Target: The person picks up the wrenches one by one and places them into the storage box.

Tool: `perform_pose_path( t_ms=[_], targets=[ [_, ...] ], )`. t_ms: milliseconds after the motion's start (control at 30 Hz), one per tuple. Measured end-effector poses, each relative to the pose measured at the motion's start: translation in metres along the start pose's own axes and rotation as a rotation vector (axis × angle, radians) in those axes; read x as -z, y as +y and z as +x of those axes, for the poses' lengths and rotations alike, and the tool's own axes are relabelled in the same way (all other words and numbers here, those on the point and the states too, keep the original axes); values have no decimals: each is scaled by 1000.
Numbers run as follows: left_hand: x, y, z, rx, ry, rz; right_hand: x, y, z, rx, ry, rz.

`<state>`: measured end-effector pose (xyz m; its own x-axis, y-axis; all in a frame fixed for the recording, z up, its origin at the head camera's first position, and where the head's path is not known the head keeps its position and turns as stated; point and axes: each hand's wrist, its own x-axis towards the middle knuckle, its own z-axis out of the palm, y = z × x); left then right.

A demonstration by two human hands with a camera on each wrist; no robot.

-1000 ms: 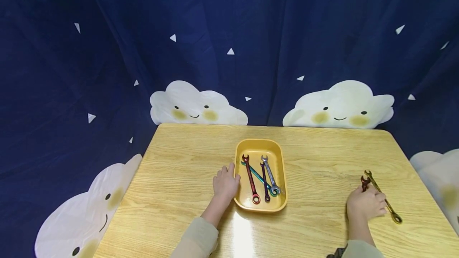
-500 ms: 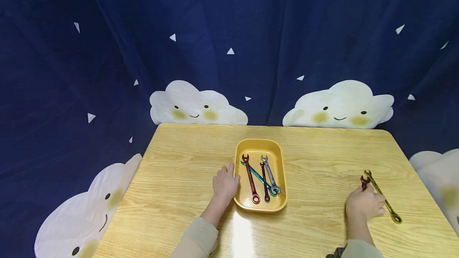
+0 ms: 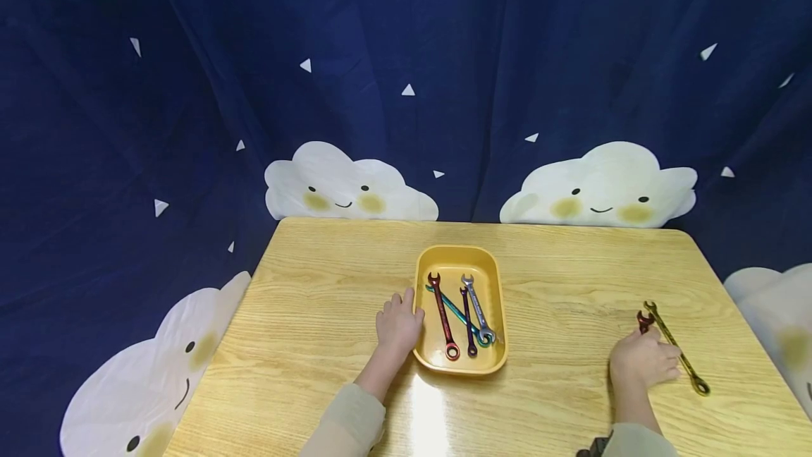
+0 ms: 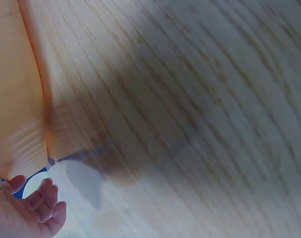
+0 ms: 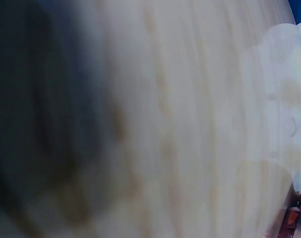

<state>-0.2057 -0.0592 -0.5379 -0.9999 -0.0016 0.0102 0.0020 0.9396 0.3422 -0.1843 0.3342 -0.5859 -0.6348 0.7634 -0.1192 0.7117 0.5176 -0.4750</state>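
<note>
A yellow plastic bin (image 3: 460, 369) holds several combination wrenches: a red wrench (image 3: 443, 316), a silver wrench (image 3: 478, 307), a dark purple wrench (image 3: 469, 321) and a teal wrench (image 3: 453, 307). My left hand (image 3: 398, 324) rests against the bin's left side, its fingers loosely bent in the left wrist view. At the right, my right hand (image 3: 642, 361) pinches a dark red wrench (image 3: 645, 321) on the table; the open end pokes out past the fingers, while the palm hides the rest. Just right of it lies a gold wrench (image 3: 677, 349), partly behind the fingertips.
The wooden table (image 3: 545, 288) has rounded far corners and stands against a dark blue curtain (image 3: 380, 55) printed with white clouds and triangles. A bright light reflection lies on the tabletop in front of the bin.
My right hand has shifted very slightly to the left. The left hand, the bin and the wrenches in it look the same.
</note>
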Motion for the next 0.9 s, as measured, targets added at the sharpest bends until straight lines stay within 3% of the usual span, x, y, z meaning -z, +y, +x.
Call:
perform_pose_path(
  t_ms=[900],
  targets=[
    [2, 0, -1, -2, 5, -3, 1, -2, -5, 20, 55, 90]
  ],
)
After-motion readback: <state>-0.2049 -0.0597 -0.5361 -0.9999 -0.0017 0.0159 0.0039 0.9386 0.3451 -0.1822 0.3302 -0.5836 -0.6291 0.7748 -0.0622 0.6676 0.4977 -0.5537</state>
